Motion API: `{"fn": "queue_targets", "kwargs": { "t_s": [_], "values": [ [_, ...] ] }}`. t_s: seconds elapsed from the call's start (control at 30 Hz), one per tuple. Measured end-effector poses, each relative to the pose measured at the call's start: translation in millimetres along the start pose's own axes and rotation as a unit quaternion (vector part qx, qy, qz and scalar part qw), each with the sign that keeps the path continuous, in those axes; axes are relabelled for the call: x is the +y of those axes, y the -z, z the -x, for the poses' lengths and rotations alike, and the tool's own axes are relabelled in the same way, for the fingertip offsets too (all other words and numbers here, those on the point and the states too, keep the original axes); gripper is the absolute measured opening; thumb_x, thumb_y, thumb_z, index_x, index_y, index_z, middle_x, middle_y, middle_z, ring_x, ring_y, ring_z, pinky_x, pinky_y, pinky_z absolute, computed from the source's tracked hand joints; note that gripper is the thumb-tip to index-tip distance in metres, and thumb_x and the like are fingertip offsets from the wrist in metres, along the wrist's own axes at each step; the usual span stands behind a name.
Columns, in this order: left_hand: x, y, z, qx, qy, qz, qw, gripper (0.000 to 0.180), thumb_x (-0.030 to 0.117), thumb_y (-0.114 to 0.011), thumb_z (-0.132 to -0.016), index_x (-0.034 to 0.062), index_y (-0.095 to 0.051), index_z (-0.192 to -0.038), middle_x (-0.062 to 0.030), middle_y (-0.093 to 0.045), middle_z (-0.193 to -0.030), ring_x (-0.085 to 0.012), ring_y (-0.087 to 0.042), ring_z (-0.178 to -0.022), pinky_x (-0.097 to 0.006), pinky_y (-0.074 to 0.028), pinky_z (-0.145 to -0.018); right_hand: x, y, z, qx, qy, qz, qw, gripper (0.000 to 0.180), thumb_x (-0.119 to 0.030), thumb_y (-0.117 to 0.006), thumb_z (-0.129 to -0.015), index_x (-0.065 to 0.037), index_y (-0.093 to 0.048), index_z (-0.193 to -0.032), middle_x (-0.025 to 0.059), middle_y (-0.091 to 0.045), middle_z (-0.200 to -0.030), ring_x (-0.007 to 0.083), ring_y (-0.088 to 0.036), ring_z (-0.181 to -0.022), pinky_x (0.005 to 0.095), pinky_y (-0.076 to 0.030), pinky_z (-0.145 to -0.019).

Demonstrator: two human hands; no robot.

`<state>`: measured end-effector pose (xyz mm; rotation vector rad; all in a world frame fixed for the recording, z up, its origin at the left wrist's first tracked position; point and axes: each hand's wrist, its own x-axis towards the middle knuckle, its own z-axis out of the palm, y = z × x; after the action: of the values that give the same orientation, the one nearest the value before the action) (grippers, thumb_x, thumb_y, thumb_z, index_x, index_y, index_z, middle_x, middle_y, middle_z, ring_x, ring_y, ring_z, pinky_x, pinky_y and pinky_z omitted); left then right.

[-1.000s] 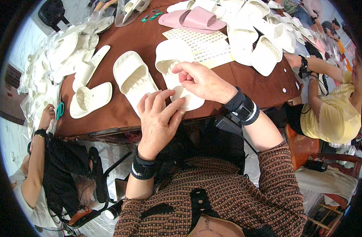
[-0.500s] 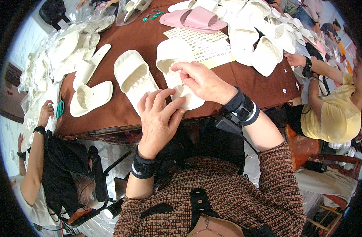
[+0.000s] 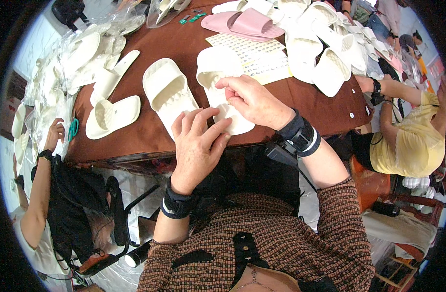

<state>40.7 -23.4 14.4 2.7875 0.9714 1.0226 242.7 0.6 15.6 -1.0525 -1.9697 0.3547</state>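
Observation:
Two white slide sandals lie side by side at the table's front edge, toes away from me. My left hand (image 3: 199, 146) rests with spread fingers over the heel ends of the left sandal (image 3: 167, 87) and the right sandal (image 3: 217, 61). Over the right sandal's footbed is my right hand (image 3: 257, 103), its index finger stretched toward the strap and its thumb low near the insole. Nothing shows in either hand. Beyond the right sandal, sheets of small printed stickers (image 3: 264, 61) lie on the brown cloth.
A pink pair of slides (image 3: 245, 24) lies behind the sheets. White slides (image 3: 303, 46) pile up at right; bagged ones (image 3: 82, 53) heap at left near a loose white pair (image 3: 113, 117). Green-handled scissors (image 3: 73, 129) lie by a co-worker's hand (image 3: 55, 134). Another person (image 3: 403, 141) sits at right.
The view has shifted slightly, so the table's things sit a little differently in the picture. Both my hands keep nearly the same pose over the sandals.

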Motion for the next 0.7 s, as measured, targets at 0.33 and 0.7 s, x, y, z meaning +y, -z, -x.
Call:
{"fn": "queue_targets", "kwargs": {
  "t_s": [0.33,0.7],
  "values": [
    [-0.5,-1.9,0.7,0.001,0.008,0.004,1.000,0.028,0.020,-0.071,-0.076,0.0182,-0.068,-0.103,-0.0042,-0.057,-0.113,-0.0263,-0.050,-0.109,-0.048,-0.030,-0.100,5.1,-8.3,0.1,0.048,0.039,0.037,0.997,0.020,-0.003,-0.051,-0.086,-0.004,-0.057,-0.105,0.0162,-0.064,-0.097,0.0362,-0.058,-0.095,0.0454,-0.044,-0.084],
    [-1.6,-3.4,0.8,0.009,0.002,0.007,1.000,0.027,0.021,-0.070,-0.077,0.0183,-0.068,-0.104,-0.0038,-0.057,-0.113,-0.0255,-0.051,-0.108,-0.047,-0.030,-0.100,5.7,-1.5,2.2,0.016,0.014,0.026,0.999,0.028,0.001,-0.053,-0.086,-0.002,-0.055,-0.113,0.0111,-0.057,-0.087,0.0264,-0.055,-0.080,0.0357,-0.046,-0.074]
  ]
}}
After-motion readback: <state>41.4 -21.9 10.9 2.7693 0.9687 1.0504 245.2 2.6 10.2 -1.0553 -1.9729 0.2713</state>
